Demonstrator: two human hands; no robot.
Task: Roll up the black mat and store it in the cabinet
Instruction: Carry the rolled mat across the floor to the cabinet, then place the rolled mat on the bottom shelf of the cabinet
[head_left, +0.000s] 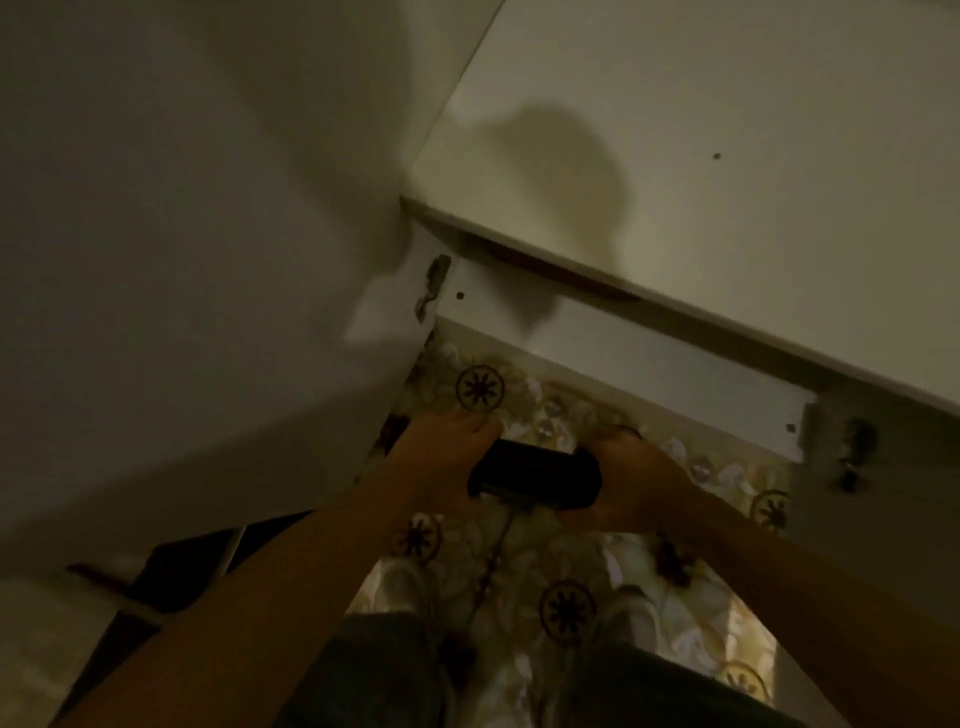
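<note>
We see one black mat (535, 478), rolled into a short, thick cylinder with a smooth matte skin, held level between two bare hands low in the middle of the view. The left hand (447, 457) wraps the roll's left end, fingers curled over the top, its grip pressed around the mat. The right hand (634, 478) cups the right end the same way, grip closed on the mat. Both forearms reach in from the near edge.

Under the roll lies a floor (519, 561) with a glossy patterned covering: pale petal shapes in cream and green, dotted with dark round medallions that look like spoked wheels. We count about six of those, though the dim light and blur leave the number uncertain.

Just beyond the hands stands a white cabinet (727, 130), flat, smooth and hard-edged, with a plain white strip (649, 374) along its base and a small dark hole near each end of that strip. To the left rises a smooth pale wall (182, 208).
</note>
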